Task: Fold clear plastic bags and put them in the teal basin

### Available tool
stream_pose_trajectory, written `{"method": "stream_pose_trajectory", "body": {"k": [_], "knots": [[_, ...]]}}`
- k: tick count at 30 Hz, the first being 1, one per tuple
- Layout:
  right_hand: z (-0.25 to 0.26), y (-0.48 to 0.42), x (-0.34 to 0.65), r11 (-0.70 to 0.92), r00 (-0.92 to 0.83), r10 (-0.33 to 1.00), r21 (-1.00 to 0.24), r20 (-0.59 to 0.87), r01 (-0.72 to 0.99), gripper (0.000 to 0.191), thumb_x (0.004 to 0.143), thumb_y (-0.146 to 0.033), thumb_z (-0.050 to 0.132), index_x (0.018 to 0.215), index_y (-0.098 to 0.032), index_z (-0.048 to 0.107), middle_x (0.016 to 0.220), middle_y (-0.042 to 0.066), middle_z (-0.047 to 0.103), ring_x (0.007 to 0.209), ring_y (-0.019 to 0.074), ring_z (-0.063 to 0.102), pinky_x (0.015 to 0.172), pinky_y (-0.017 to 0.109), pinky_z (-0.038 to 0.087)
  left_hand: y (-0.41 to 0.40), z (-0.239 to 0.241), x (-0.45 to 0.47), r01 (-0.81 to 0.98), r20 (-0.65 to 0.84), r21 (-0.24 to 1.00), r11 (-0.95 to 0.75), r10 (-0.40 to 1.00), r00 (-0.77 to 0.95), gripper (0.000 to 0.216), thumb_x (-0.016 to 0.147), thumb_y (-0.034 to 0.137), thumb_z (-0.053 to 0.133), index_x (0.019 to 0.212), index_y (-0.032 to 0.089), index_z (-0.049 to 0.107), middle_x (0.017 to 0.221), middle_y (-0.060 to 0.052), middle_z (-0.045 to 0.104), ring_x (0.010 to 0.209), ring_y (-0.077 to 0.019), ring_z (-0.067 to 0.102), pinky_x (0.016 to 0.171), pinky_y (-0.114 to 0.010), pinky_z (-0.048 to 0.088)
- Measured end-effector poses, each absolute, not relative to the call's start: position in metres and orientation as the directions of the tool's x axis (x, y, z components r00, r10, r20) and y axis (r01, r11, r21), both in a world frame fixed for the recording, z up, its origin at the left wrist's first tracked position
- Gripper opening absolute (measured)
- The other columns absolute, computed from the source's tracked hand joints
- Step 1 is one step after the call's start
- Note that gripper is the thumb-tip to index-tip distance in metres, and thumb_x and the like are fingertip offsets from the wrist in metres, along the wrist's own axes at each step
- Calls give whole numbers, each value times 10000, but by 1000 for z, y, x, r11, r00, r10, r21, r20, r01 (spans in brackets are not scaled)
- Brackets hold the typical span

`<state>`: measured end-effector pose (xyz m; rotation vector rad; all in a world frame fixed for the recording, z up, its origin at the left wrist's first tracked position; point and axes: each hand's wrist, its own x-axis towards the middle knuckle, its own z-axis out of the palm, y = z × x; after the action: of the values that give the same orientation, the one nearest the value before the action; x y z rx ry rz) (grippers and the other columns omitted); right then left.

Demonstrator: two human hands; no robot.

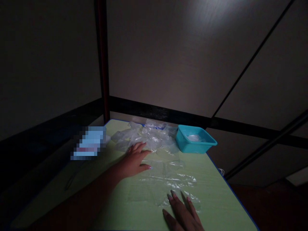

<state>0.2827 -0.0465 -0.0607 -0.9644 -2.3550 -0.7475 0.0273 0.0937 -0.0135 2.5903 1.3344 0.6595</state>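
A clear plastic bag (156, 171) lies spread on the pale green table (125, 205). My left hand (136, 160) reaches over its far left part, fingers apart, beside a crumpled heap of clear plastic bags (154, 136). At the near right end of the spread bag, my right hand (181, 211) rests with its fingertips on or just above the plastic, fingers spread. Neither hand grips anything that I can see. The lower part of my right hand is cut off by the frame's bottom edge.
A turquoise plastic basin (196, 144) stands at the table's far right edge, with something whitish inside. On the left is a blurred-out, light blue screen-like object (89, 142). Dark-trimmed wall panels (156, 64) rise behind the table.
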Motion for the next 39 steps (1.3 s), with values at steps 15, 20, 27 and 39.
{"method": "stream_pose_trajectory", "body": {"k": [15, 20, 27, 39], "knots": [[-55, -47, 282, 605, -609, 490, 260, 624, 753, 237, 885, -175, 434, 1047, -207, 604, 1043, 30, 658, 1121, 186, 492, 1037, 443, 252, 95, -14, 28, 726, 324, 359, -587, 807, 493, 496, 732, 423, 611, 1196, 290, 499, 1396, -65, 297, 1273, -304, 210, 1003, -459, 254], [-51, -47, 279, 593, -609, 510, 264, 607, 760, 294, 902, -146, 379, 1080, -250, 588, 1036, 6, 661, 1063, 162, 543, 1045, 432, 250, 90, -12, 31, 668, 354, 381, -639, 769, 533, 485, 755, 419, 594, 1209, 284, 492, 1394, -64, 302, 1284, -280, 205, 1023, -434, 248], [-17, -34, 300, 760, -786, 379, 321, 488, 566, 219, 879, -284, 464, 1050, -260, 598, 954, -27, 688, 962, 119, 606, 1046, 380, 275, 83, -13, 34, 580, 324, 398, -711, 700, 636, 486, 698, 430, 659, 1163, 359, 534, 1417, -13, 275, 1293, -305, 182, 1020, -464, 237], [45, -27, 284, 703, -625, 710, -278, 324, 655, 165, 866, -242, 466, 840, -227, 628, 816, -11, 676, 756, 108, 634, 953, 330, 404, 78, 4, 44, 315, 249, 797, -516, 754, 608, 291, 841, 399, 486, 1054, 237, 600, 1048, -40, 605, 949, -170, 552, 863, -320, 420]]}}
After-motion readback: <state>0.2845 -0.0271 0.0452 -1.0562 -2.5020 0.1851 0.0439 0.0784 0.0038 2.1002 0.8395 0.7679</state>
